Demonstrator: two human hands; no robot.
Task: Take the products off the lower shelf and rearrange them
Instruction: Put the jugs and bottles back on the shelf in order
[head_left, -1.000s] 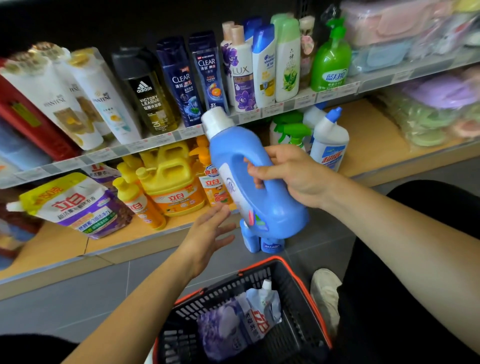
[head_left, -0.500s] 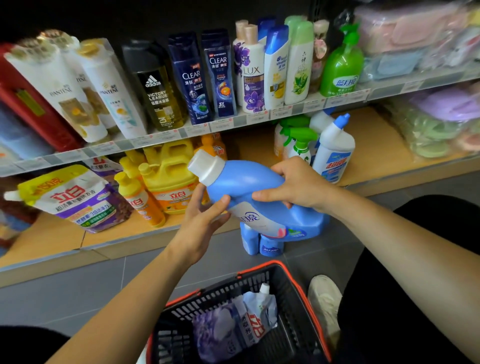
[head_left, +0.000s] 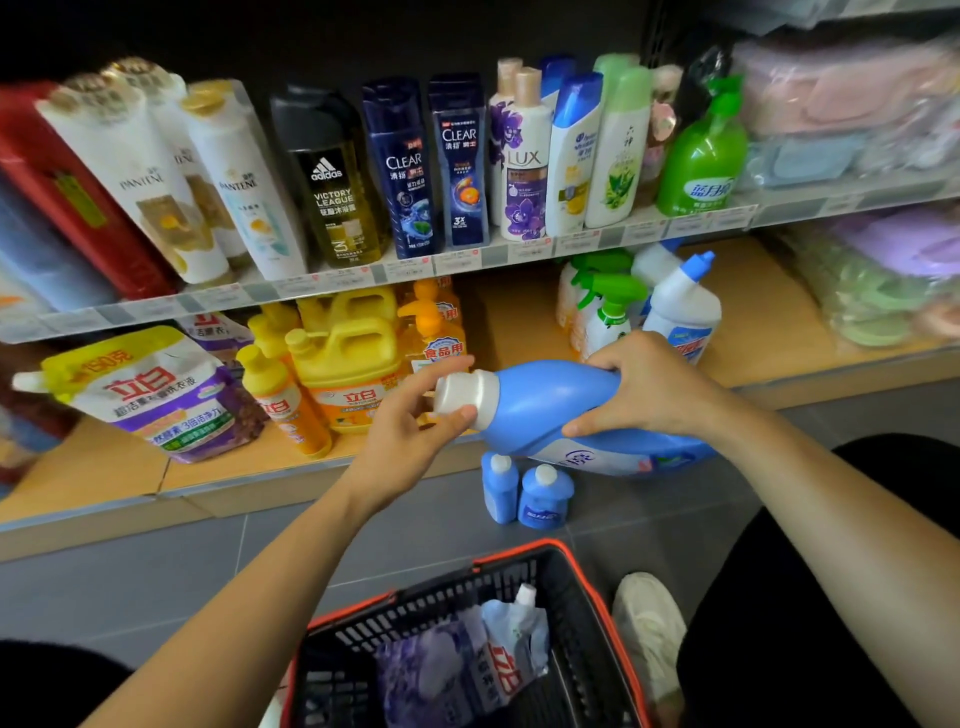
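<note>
A large blue detergent bottle (head_left: 550, 402) with a white cap lies on its side in the air, in front of the lower shelf (head_left: 130, 473). My right hand (head_left: 644, 387) grips its handle from above. My left hand (head_left: 410, 423) pinches the white cap between thumb and fingers. Two small blue bottles (head_left: 524, 493) stand on the floor just below it. On the lower shelf stand yellow dish-soap jugs (head_left: 343, 364), a purple and yellow refill pouch (head_left: 156, 395) and white spray and cleaner bottles (head_left: 670, 306).
A black basket with an orange rim (head_left: 582, 566) sits on the grey floor between my knees, holding a refill pouch (head_left: 467, 660). The upper shelf carries shampoo bottles (head_left: 400, 166). Wrapped soft goods (head_left: 883, 275) fill the right. My white shoe (head_left: 649, 629) is beside the basket.
The blue bottle has tipped from upright to lying sideways, cap to the left. My left hand rose from under it and closed on the cap. My right hand kept its grip.
</note>
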